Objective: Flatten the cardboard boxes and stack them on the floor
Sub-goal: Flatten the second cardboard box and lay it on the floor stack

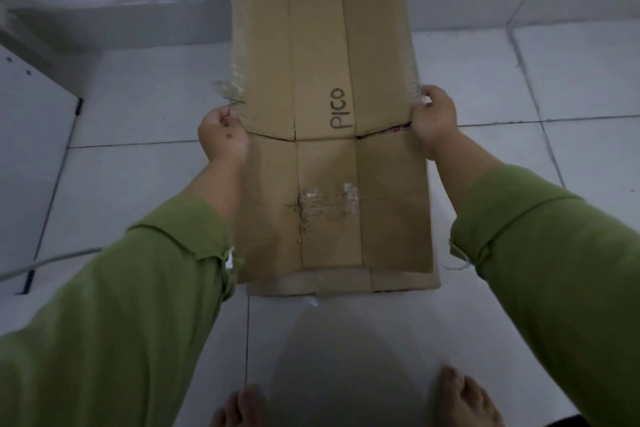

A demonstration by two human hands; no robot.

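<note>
A flattened cardboard box [325, 121], marked "PICO" in handwriting, is being held spread out above the tiled floor [519, 87]; its left edge is being gripped by the left hand [223, 135], fingers curled round the cardboard, and its right edge is being pinched by the right hand [434, 118]; shreds of clear tape [325, 201] are clinging to its middle and side edges; another flat piece of cardboard [343, 284] is lying beneath its near end on the floor; bare feet [464, 399] are showing at the bottom edge; green sleeves [138, 305] are covering both forearms.
</note>
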